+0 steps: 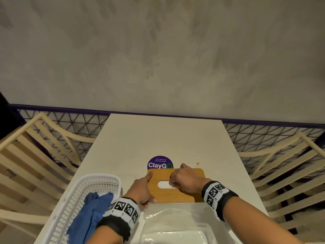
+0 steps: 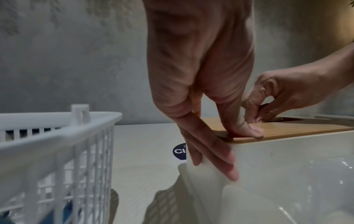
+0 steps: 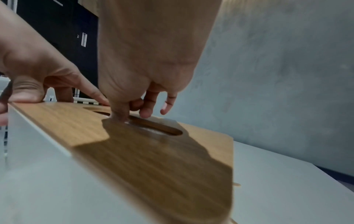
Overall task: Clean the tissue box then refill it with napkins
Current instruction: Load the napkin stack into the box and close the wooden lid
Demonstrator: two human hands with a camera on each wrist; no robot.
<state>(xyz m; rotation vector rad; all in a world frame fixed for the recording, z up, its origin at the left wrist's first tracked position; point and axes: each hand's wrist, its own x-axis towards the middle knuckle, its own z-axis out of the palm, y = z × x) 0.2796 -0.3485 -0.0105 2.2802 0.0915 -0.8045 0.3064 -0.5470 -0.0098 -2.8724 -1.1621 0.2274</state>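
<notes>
right hand (image 3: 138, 84) dips curled fingers (image 3: 147, 109) into the slot (image 3: 153, 124) of the tissue box's wooden lid (image 3: 153, 159) while the left hand (image 3: 38, 72) steadies its far end.

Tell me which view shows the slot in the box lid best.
Head view: the whole oval slot shows from above, white inside, the right hand at its right end. Right wrist shows it slanted, partly behind fingers. Left wrist catches only a sliver.

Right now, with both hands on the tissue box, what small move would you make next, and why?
Probably lift the wooden lid off: the right hand has fingers hooked at its slot, and the left hand steadies the tissue box.
</notes>
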